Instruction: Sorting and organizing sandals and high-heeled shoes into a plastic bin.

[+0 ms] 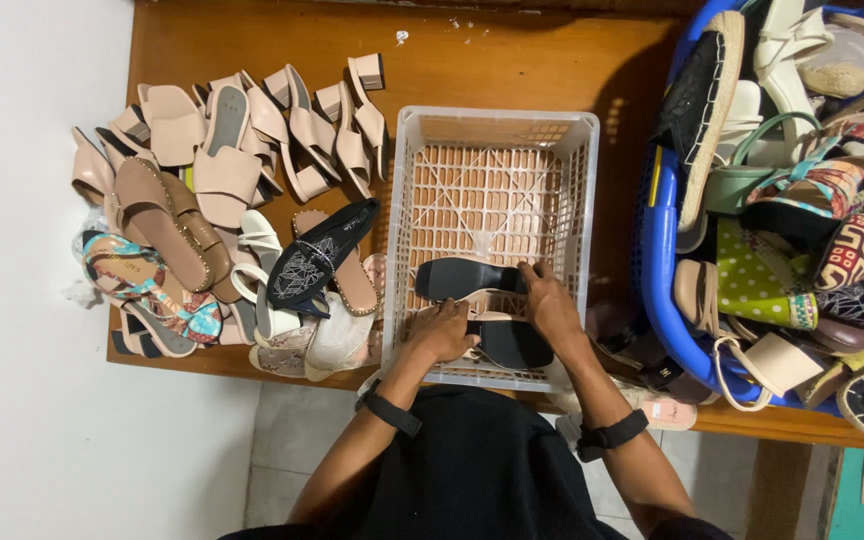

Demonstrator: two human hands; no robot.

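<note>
Left hand (442, 333) closed around the near end of a pair of black-soled sandals (482, 305), fingers curled over the pale straps. Right hand (549, 300) gripping the same pair from the far-right side, fingertips on the upper sole. Pair held low inside the white plastic crate (497, 125), at its near end, one sole pointing left, the other angled right and nearer; whether touching the crate's lattice floor, cannot tell. Rest of the crate holding nothing else visible.

Judging from the grip, best handled by keeping both soles pressed together, straps tucked between, and lowering flat against the near wall so the far part of the crate stays free. Worth watching: loose straps catching in the lattice holes, and the two shoes sliding apart if one hand lets go first.

Left of the crate, on the wooden table (512, 60), a heap of beige heeled sandals (282, 130), a brown studded slide (167, 225), a black patterned flat (317, 255) and a colourful strappy sandal (127, 275). Right of the crate, a blue basket (657, 250) piled with mixed footwear, including a green dotted shoe (757, 280). Black bands on both wrists.
</note>
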